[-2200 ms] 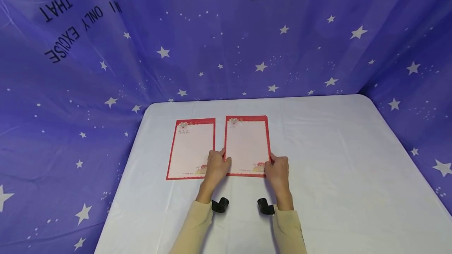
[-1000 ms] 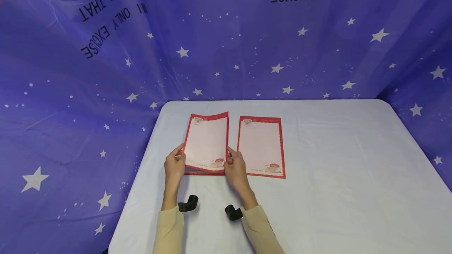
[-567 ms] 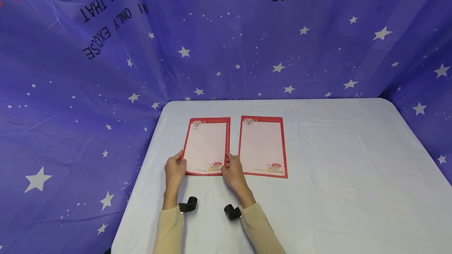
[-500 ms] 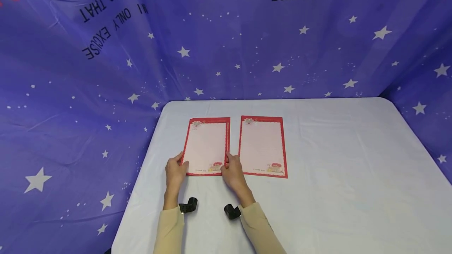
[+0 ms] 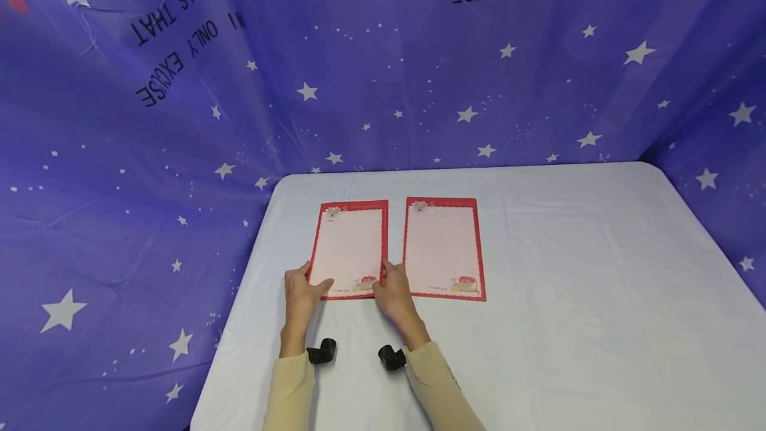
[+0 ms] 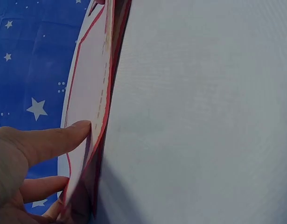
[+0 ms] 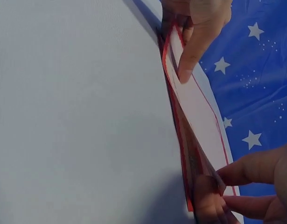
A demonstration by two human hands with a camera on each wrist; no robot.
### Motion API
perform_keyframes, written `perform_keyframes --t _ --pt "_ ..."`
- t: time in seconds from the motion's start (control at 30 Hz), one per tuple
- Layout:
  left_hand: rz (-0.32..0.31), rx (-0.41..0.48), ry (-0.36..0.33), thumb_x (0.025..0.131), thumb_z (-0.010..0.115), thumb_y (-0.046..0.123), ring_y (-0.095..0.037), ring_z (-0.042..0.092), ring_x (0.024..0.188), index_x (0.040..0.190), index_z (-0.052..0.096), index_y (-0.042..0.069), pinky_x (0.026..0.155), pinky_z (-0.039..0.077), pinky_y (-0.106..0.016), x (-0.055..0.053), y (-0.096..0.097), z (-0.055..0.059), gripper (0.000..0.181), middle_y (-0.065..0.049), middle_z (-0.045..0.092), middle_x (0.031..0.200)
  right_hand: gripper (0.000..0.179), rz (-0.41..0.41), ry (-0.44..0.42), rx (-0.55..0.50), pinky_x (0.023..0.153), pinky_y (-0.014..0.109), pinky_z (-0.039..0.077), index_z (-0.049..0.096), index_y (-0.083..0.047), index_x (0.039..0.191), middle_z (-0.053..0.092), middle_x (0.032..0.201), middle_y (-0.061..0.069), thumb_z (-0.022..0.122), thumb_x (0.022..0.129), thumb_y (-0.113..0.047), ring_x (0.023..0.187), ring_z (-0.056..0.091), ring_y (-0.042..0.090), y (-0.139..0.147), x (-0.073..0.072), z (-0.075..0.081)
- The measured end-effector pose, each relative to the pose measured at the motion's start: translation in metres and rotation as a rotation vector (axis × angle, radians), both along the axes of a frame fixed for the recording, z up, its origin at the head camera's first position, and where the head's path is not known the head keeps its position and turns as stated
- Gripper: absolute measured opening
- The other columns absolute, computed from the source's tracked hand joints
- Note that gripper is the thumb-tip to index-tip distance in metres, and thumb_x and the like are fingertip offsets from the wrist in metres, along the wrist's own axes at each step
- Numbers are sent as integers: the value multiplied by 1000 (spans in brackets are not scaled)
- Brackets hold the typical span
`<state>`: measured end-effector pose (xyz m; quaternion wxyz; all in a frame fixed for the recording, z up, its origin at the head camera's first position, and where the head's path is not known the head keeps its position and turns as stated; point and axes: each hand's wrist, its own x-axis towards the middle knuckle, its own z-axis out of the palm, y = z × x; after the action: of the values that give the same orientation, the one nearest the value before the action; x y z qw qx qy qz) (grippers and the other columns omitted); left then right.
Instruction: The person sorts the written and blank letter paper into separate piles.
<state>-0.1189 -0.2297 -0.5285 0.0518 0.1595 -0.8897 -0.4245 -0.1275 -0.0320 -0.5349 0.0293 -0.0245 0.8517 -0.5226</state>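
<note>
A sheet of red-bordered letter paper (image 5: 349, 248), with a flower printed at its top left, lies over another sheet at the left. My left hand (image 5: 302, 294) holds its left edge near the bottom, the thumb stretched on top and the fingers at the side. At the lower right edge, my right hand (image 5: 395, 291) pinches the paper. The wrist views show the held sheet (image 6: 89, 84) bowed at its near edge, with the lower sheet (image 7: 181, 149) showing under it. Just right of the right hand lies more matching letter paper (image 5: 443, 245).
A white cloth covers the table (image 5: 568, 271), with much of its surface stretching off to the right. Purple star-printed curtains (image 5: 389, 65) hang behind and at both sides. Black wrist cameras (image 5: 323, 351) stick out inward from the sleeves.
Both hands have lifted a sheet from the right-hand paper, carried it left and lowered it over the left sheet. Most recently the left thumb has slid inward across the paper.
</note>
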Motion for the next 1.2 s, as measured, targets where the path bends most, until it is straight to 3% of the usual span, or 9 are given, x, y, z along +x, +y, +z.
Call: perform_keyframes --t 0.2,0.3,0.4,0.5,0.6,0.7,0.77,1.03,1.2 --pt "47 -72 28 80 88 7 -50 40 128 144 50 -17 108 31 -62 0 14 -1 77 -39 45 131 52 -3 24 -17 79 34 46 54 21 137 54 103 18 61 87 5 87 51 21 30 3 10" --pt "92 -113 68 84 86 12 -50 41 128 146 51 -10 100 29 -64 -4 24 5 75 -35 45 132 47 -76 39 -25 79 35 46 58 19 134 55 108 22 58 89 4 89 54 26 62 0 20" --pt "102 -81 105 93 77 17 -46 48 123 143 53 -8 97 30 -61 -12 37 13 61 -30 51 128 43 -187 33 26 88 45 47 62 16 131 54 118 29 56 91 2 102 55 36 103 -9 24" --pt "49 23 125 101 66 16 -40 57 113 139 57 -9 97 40 -54 -19 57 20 47 -25 58 120 44 -265 -28 90 101 56 41 59 16 134 49 127 35 56 94 -2 117 48 47 139 -14 23" --pt "-60 92 121 102 62 11 -34 62 100 135 61 -10 87 50 -47 -24 85 22 40 -21 62 110 47 -306 -73 131 109 62 35 56 20 136 45 130 40 55 94 -3 125 42 54 162 -13 21" --pt "-184 104 70 100 63 8 -29 61 96 133 61 -15 85 50 -42 -28 115 19 40 -19 62 107 50 -330 -83 149 109 63 36 53 24 135 44 129 43 54 93 -3 124 43 58 168 -10 17" --pt "-231 95 40 98 64 5 -28 59 95 133 59 -18 85 51 -42 -28 130 17 42 -20 61 107 51 -332 -89 150 108 63 37 52 26 135 44 128 44 55 93 -3 123 45 59 167 -9 15" --pt "-258 65 35 90 63 -2 -39 55 105 118 64 -22 97 47 -54 -30 163 11 34 -28 59 106 47 -372 -31 157 102 62 39 58 21 133 48 121 42 56 92 -2 116 48 58 162 -7 11" --pt "-294 -4 42 91 63 1 -46 53 109 130 58 -24 99 45 -57 -29 168 9 46 -36 55 114 48 -391 -32 150 98 60 38 57 19 134 48 121 40 56 91 -1 113 46 56 159 -7 9"
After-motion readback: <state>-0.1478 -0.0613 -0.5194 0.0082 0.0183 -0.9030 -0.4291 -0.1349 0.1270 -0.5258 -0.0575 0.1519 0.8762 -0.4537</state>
